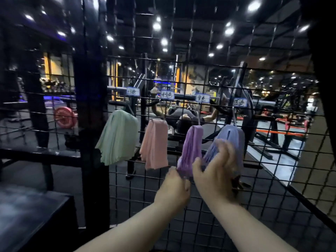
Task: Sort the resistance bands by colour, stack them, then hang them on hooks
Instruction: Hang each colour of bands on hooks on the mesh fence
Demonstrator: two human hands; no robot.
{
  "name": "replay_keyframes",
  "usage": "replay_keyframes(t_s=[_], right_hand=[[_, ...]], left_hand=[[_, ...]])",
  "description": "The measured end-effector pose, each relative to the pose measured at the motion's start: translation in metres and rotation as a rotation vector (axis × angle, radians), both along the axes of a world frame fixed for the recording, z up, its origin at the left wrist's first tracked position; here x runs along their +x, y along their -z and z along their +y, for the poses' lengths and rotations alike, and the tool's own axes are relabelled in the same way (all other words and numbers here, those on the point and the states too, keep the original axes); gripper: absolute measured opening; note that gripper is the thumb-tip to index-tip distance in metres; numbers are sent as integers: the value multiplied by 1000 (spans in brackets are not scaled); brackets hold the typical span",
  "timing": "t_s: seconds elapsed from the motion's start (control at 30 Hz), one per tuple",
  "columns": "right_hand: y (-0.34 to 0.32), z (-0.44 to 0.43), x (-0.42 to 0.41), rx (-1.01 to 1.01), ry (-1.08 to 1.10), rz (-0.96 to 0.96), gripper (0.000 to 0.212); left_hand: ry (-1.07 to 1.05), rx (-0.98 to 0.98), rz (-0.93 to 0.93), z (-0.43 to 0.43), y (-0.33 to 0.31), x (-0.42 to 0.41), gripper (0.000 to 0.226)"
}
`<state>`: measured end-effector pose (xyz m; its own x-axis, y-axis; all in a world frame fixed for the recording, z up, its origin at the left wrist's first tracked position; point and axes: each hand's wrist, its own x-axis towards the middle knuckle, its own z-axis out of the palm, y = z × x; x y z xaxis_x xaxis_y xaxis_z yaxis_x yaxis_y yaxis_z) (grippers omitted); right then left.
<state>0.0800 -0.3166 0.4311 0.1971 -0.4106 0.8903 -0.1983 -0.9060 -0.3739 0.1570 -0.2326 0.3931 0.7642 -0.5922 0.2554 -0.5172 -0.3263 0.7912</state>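
Note:
Four bundles of resistance bands hang from hooks on a black wire grid (200, 206), each under a small white label. From left to right they are green bands (119, 137), pink bands (155, 144), purple bands (192, 148) and blue-violet bands (231, 138). My left hand (172, 190) pinches the bottom end of the purple bundle. My right hand (216, 171) grips the lower part of the blue-violet bundle, its fingers blurred.
A black upright post (91, 124) stands left of the grid. A dark box or bench top (31, 220) sits at the lower left. Behind the grid is a gym floor with racks, a red weight plate (65, 117) and a person on a bench (183, 117).

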Motion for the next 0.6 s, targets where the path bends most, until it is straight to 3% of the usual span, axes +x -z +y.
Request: replay_keyframes(t_s=[0.07,0.17,0.27,0.3,0.37,0.4,0.6], right_hand=[[-10,22,13,-114,-131,-7,48],[-26,53,37,-93,-266,132,29],[-34,73,60,117,-346,250,38],[-38,75,66,207,-350,268,43],[-44,76,76,336,-321,314,51],[-46,76,80,372,-305,346,55],[-51,73,95,438,-215,432,61]], left_hand=[[-48,26,-58,21,8,1,24],[-156,-178,-282,51,1,13,22],[-279,-219,-549,61,-25,46,33],[-260,-181,-597,61,-34,55,47],[-201,-131,-484,58,-44,62,79],[-193,-128,-421,57,-46,64,83],[-16,-240,-176,55,-49,81,71]])
